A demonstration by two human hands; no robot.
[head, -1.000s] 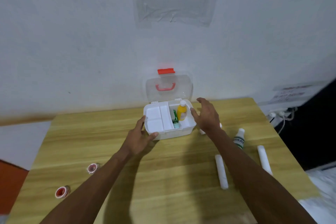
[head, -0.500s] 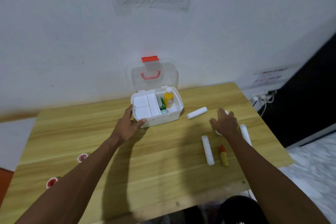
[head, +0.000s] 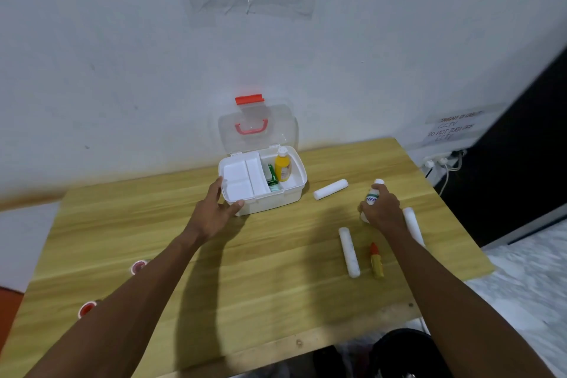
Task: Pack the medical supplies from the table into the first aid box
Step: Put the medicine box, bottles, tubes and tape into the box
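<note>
The white first aid box (head: 294,193) stands open at the table's back, its clear lid with red handle leaning on the wall. Inside its right part are a yellow bottle (head: 283,165) and a green packet (head: 271,174); a white tray insert covers the left part. My left hand (head: 214,212) grips the box's front left corner. My right hand (head: 383,209) is closed around a small white bottle (head: 373,193) with a green label, to the right of the box. Three white gauze rolls (head: 330,189) (head: 349,252) (head: 412,224) and a yellow tube with red cap (head: 376,261) lie around that hand.
Two red-centred tape rolls (head: 138,266) (head: 86,308) lie at the table's left, partly behind my left forearm. The wooden table (head: 276,285) ends close on the right, where a power strip with cables (head: 438,161) hangs by the wall. A dark object (head: 405,353) sits below the front edge.
My right hand left the box, crossed to the right side of the table and closed on the small white bottle. The left hand stayed on the box. The camera tilted down and right.
</note>
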